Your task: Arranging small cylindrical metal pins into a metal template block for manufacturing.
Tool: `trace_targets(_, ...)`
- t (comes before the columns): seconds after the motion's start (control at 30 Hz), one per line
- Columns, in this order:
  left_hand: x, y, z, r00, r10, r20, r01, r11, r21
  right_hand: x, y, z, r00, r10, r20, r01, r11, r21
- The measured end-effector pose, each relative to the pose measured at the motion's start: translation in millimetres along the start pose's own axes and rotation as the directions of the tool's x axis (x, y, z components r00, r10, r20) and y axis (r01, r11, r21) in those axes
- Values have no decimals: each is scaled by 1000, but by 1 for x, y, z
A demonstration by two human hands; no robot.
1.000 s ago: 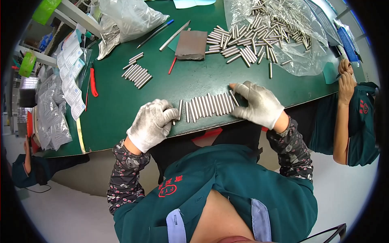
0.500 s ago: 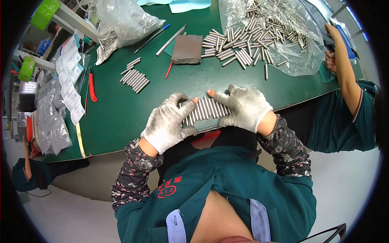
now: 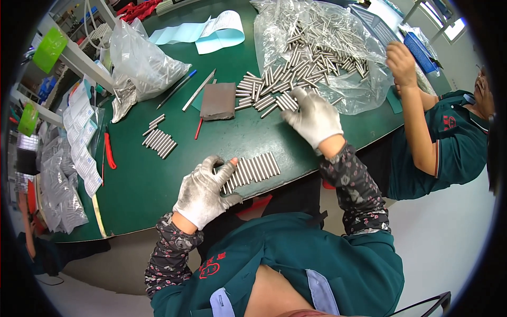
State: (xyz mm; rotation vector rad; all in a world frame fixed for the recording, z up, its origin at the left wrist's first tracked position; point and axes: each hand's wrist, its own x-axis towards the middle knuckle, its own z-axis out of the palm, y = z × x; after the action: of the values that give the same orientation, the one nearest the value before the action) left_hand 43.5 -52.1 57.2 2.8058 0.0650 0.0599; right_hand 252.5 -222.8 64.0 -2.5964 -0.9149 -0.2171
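A row of short silver metal pins [image 3: 254, 170] lies side by side near the table's front edge. My left hand [image 3: 203, 191], in a grey-white glove with a bare fingertip, is closed around the row's left end, with finger and thumb at opposite ends of the pins. My right hand [image 3: 315, 119], gloved too, is at the near edge of a large loose heap of pins [image 3: 317, 66]. Its fingers and thumb are spread apart beside several pins, and I see none held. The heap lies on a clear plastic bag [image 3: 364, 100].
A brown block [image 3: 218, 101] sits left of the heap, near a steel ruler [image 3: 199, 90], a pen [image 3: 177, 89] and a red stick [image 3: 198, 128]. A smaller pin group [image 3: 159, 142] and red-handled tool [image 3: 109, 150] lie left. Another person [image 3: 443, 137] works at right.
My right hand has left the row and moved forward to the heap. My left hand stays at the row's left end. The whole view has shifted, and the neighbour's arm is raised.
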Motion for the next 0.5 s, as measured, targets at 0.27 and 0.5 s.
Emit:
trace_targets(0.27,1,-1,3,999,-10,-30,9,999,-43,32,10,23,977,189,101,-180,979,-99)
trace_targets(0.5,3,-5,-7,998,-40,42,42,998,-42,16,-2,14,963,149,226,-126,986,-110)
